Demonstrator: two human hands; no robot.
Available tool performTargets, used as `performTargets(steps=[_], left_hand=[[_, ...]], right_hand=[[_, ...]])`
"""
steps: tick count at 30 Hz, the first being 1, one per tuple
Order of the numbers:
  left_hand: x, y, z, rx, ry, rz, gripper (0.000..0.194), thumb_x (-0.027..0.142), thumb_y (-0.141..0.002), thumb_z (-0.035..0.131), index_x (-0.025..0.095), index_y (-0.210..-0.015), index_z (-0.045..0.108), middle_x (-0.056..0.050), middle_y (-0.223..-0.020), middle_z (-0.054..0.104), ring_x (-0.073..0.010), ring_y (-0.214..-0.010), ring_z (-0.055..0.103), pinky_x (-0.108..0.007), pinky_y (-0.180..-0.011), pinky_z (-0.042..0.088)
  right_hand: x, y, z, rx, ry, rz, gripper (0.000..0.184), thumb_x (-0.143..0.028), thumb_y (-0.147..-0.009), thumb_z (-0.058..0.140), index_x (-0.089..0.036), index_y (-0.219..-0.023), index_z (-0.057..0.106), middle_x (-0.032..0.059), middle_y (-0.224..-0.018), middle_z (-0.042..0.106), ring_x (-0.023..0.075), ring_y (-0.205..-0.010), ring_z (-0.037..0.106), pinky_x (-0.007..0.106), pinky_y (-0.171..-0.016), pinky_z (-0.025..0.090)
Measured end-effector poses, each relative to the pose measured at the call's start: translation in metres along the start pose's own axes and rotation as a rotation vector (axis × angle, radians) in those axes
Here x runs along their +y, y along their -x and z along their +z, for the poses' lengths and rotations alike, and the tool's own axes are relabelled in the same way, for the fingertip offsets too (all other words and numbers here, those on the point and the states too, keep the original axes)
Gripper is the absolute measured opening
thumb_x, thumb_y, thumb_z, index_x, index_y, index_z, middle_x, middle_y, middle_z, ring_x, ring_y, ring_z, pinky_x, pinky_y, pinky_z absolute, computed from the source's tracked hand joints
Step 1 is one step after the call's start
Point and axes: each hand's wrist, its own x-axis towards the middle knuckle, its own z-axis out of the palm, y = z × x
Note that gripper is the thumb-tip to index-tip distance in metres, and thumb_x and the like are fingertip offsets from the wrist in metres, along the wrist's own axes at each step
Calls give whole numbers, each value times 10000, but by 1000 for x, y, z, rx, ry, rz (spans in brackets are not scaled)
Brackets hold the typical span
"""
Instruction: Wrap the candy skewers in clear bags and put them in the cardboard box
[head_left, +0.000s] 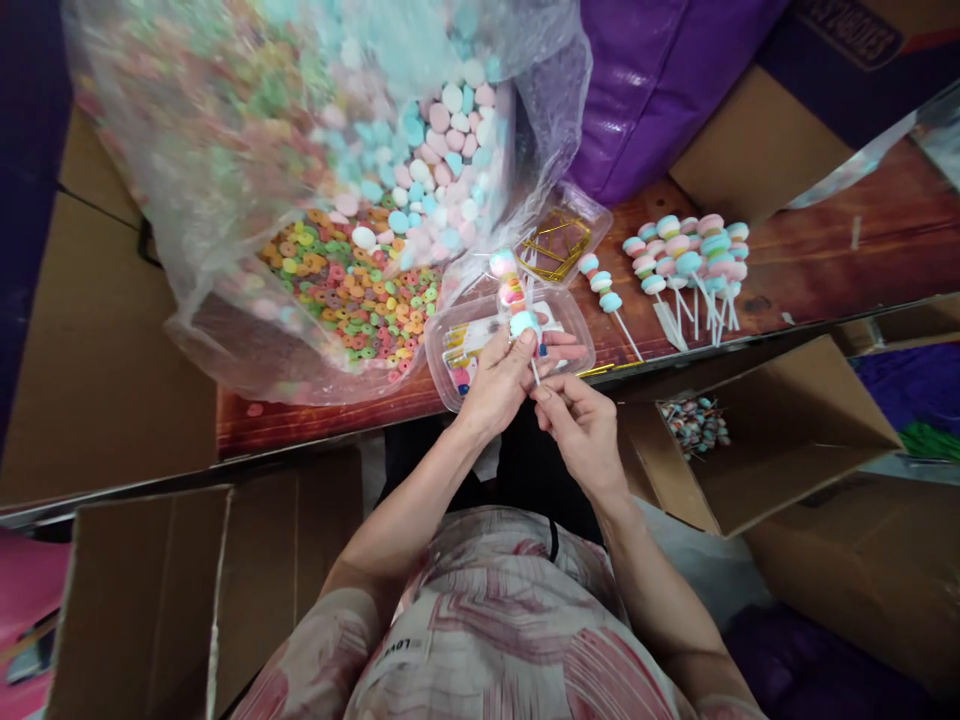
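Note:
My left hand (501, 378) is closed on a blue marshmallow (524, 323) threaded on a white stick, with a striped candy and a pink marshmallow (502, 263) stacked above it. My right hand (581, 425) pinches the lower end of that stick (535, 375). Both hands hover over a clear plastic tray (574, 322) at the table's front edge.
A big clear bag (247, 200) of pastel marshmallows and coloured candy rings lies at left. A small tray of gold twist ties (559, 245) sits behind. Finished candy skewers (694, 262) lie at right on the wooden table (825, 250). An open cardboard box (780, 440) holds wrapped skewers.

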Motion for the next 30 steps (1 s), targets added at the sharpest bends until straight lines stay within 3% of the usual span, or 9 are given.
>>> performTargets(steps=[5, 9, 14, 18, 20, 23, 26, 28, 30], left_hand=[[-4, 5, 1, 8, -93, -17, 458, 556, -796, 841, 186, -1048, 743, -116, -1026, 811, -267, -890, 780, -267, -588, 563], [0, 8, 2, 6, -104, 15, 443, 571, -810, 812, 181, -1014, 761, -89, -884, 803, -172, -606, 675, -215, -395, 380], [5, 10, 0, -8, -133, 57, 445, 573, -843, 783, 187, -1064, 767, -10, -677, 716, -78, -408, 456, -210, -369, 376], [18, 12, -7, -50, -102, 52, 488, 601, -820, 801, 188, -1074, 757, -31, -759, 735, -111, -513, 551, -222, -440, 458], [28, 12, -11, -50, -18, 82, 441, 575, -777, 855, 191, -966, 752, -31, -791, 726, -124, -594, 593, -226, -506, 496], [40, 11, -17, -36, 38, 131, 370, 473, -733, 925, 187, -784, 695, -5, -732, 651, -124, -659, 598, -227, -581, 518], [43, 7, -21, 38, 100, 208, 408, 417, -753, 928, 183, -694, 599, 38, -636, 496, -93, -629, 520, -209, -616, 503], [41, 4, -24, 91, 123, 227, 425, 388, -788, 908, 179, -684, 553, 61, -615, 414, -65, -575, 420, -190, -605, 468], [38, 3, -26, 103, 93, 186, 389, 359, -822, 880, 174, -710, 558, 61, -630, 420, -54, -558, 356, -181, -577, 420]], right_hand=[[1, -6, 10, 21, 52, -93, 260, -326, -964, 609, -212, -733, 579, -56, -585, 501, 101, -535, 443, 256, -547, 355], [1, -8, 13, 32, 38, -110, 295, -382, -990, 607, -219, -748, 571, -52, -608, 517, 100, -541, 447, 255, -548, 371], [-5, -22, 19, 6, -98, -38, 391, -561, -949, 681, -231, -771, 572, -59, -580, 515, 97, -497, 439, 246, -488, 355], [-11, -35, 31, -54, -437, 110, 469, -587, -872, 754, -228, -693, 511, -98, -500, 399, 58, -399, 257, 227, -397, 228], [-14, -38, 32, -117, -454, 144, 429, -557, -870, 755, -228, -718, 527, -112, -488, 364, 53, -393, 215, 224, -392, 200], [-21, -46, 23, -309, -194, 80, 352, -491, -950, 640, -216, -741, 576, -70, -524, 476, 80, -424, 347, 240, -434, 273], [-32, -67, 4, -438, 281, -134, 328, -362, -974, 578, -202, -689, 604, -10, -633, 593, 127, -585, 515, 273, -587, 399], [-39, -93, -8, -283, 594, -295, 290, -294, -960, 571, -201, -693, 633, 23, -718, 637, 168, -715, 569, 303, -700, 433], [-41, -129, -16, -42, 851, -344, 236, -255, -967, 536, -203, -804, 700, 80, -868, 701, 226, -843, 609, 341, -769, 450]])
